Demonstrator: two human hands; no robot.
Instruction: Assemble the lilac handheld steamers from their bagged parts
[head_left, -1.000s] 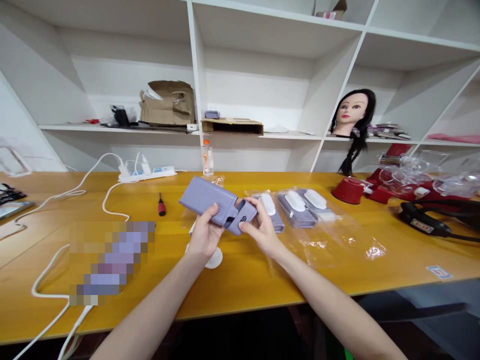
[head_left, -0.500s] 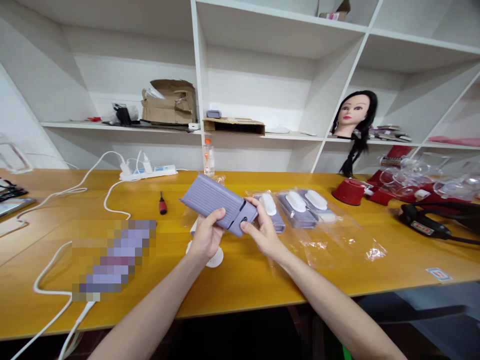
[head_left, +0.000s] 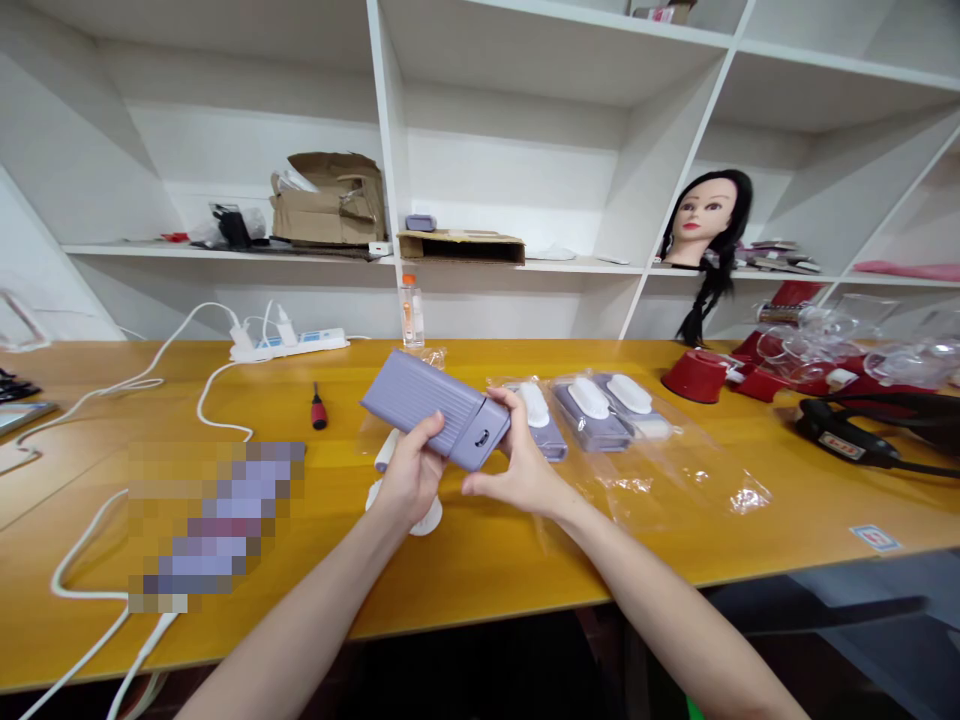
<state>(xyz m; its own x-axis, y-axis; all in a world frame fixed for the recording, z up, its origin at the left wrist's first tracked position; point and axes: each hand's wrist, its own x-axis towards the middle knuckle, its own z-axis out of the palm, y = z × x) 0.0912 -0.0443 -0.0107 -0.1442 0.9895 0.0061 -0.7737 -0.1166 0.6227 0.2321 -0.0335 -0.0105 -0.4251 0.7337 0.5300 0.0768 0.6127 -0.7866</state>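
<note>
A purple ribbed case (head_left: 431, 400), box-shaped with a smooth end piece that bears a dark oval detail, is held tilted above the table. My left hand (head_left: 414, 475) is closed round its lower side, thumb on the ribs. My right hand (head_left: 525, 465) has its fingers curled over the end piece, while the thumb stands off below it. White round part (head_left: 427, 518) lies beneath the left hand, mostly hidden. To the right, several similar purple devices with white oval heads (head_left: 589, 400) lie on or in clear plastic bags (head_left: 637, 490).
A red-handled screwdriver (head_left: 319, 412) and a white power strip (head_left: 289, 345) lie left of the case. A pixelated phone-like object (head_left: 225, 520) has a white cable. Behind stands a clear bottle with an orange cap (head_left: 410, 312). At right are red bases (head_left: 694, 376) and a black strap (head_left: 844, 430).
The dark gap between the case's end piece and body has closed. My right thumb has come off the end piece and moved down-left. The view has shifted slightly.
</note>
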